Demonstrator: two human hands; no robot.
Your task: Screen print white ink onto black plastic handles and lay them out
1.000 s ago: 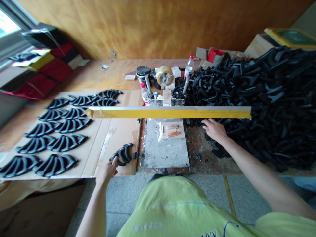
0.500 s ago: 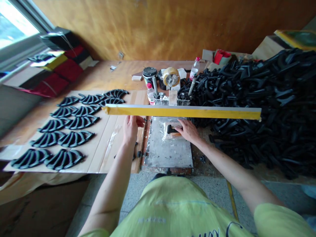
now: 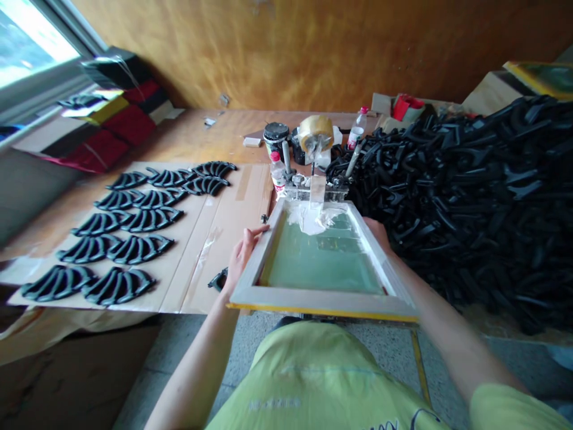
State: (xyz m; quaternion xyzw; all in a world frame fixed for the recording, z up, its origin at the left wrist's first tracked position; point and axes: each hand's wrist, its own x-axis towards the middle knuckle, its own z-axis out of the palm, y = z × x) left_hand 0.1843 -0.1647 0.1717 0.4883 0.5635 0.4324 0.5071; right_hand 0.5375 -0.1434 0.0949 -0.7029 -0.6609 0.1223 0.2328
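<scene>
A screen-printing frame [image 3: 322, 298] with pale rails, yellow tape along its front edge and green mesh [image 3: 317, 263] lies lowered in front of me. White ink or paste [image 3: 311, 221] is smeared on the far part of the mesh. At the frame's left rail my left hand [image 3: 242, 257] grips the side, its visible fingertips against the edge. My right hand [image 3: 377, 232] is at the right rail, its fingers mostly hidden by the frame. The metal plate and the small black part seen there before are covered. Behind the frame stands its hinge clamp [image 3: 317, 191].
On cardboard [image 3: 192, 263] to the left lie rows of black fan-shaped parts [image 3: 119, 286]. A large heap of black plastic parts [image 3: 456, 209] fills the right side. A tape roll [image 3: 316, 132], a lidded tub [image 3: 276, 134] and bottles [image 3: 277, 173] stand behind the clamp.
The frame has come down from its raised position over the metal plate. My hands have moved from beneath it out to its two sides; the right hand has left the small black part.
</scene>
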